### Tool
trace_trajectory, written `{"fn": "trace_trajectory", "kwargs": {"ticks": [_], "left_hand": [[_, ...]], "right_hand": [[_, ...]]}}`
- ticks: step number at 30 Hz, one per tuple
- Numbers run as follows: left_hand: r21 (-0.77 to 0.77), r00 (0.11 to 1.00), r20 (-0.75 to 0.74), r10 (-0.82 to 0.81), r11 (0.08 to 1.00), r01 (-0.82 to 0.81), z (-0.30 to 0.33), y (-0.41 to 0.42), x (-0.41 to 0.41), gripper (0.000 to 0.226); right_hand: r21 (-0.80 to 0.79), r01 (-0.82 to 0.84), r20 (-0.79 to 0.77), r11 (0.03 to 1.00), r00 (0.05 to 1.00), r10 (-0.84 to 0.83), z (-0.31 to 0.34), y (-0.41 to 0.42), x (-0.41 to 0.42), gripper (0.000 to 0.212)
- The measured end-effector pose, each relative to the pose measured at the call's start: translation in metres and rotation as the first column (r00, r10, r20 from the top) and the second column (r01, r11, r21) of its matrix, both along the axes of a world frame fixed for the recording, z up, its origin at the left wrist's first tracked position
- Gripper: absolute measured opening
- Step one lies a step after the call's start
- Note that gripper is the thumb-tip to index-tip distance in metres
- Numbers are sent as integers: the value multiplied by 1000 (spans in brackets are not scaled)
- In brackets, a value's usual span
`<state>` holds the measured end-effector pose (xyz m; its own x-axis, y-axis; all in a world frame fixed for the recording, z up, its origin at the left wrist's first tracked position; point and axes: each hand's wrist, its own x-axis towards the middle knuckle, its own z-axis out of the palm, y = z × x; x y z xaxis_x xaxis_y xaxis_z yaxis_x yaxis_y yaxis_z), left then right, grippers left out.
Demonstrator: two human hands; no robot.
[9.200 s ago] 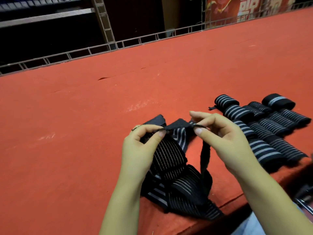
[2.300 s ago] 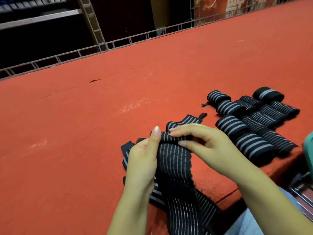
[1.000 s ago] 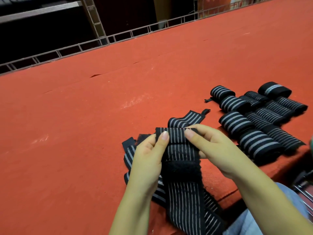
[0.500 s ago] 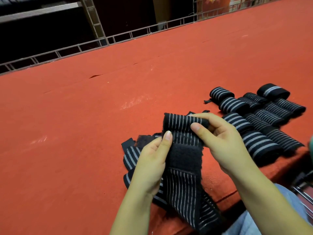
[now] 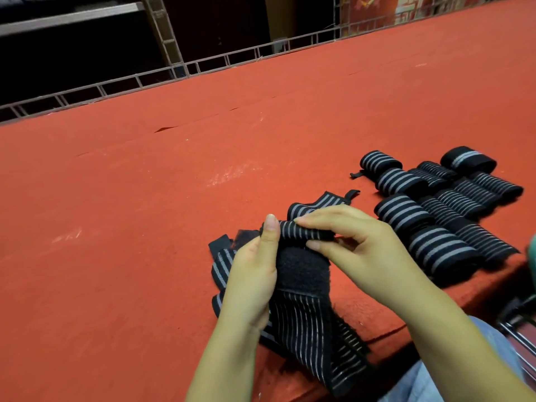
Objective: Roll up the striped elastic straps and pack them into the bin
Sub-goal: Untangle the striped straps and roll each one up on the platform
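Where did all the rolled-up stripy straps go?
In the head view, the rolled straps lie in a cluster on the red table, at its near edge, just beyond the right hand.

The bench (image 5: pixel 174 213) is covered in matt red felt-like cloth, scuffed pale in spots and slit in a few places. The strap (image 5: pixel 307 323) is black woven elastic cloth with thin grey stripes, ribbed and matt; a fuzzy black patch (image 5: pixel 301 269) on it looks like hook-and-loop pile. The rolls (image 5: pixel 435 204) show the same ribbed striped cloth. The rail (image 5: pixel 203 68) at the far edge is dull grey metal. A bit of blue denim (image 5: pixel 420 381) shows at the lower right.
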<state>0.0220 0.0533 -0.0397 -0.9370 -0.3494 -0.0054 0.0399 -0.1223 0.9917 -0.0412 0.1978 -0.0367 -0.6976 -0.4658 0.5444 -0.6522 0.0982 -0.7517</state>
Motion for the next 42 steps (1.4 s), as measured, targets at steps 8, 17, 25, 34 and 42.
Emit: {"fn": "trace_trajectory", "kwargs": {"ticks": [8,17,25,34,42], "left_hand": [[-93,1000,22,-18,995,20,-3,1,-1,38],[-99,999,16,-48,994,50,-3,4,-1,63],[-79,986,23,-162,983,164,-3,7,-3,46],[-7,997,33,-75,997,75,0,10,-1,68],[37,997,71,21,999,-24,6,14,3,50]], "right_hand": [[-105,-110,463,988,874,147,3,1,-1,37],[-147,-46,464,988,879,110,0,0,-2,13],[-175,139,151,975,982,-113,2,2,-4,21],[-60,96,65,994,994,-92,-1,7,-2,30],[42,-46,59,998,997,43,4,15,0,34]]}}
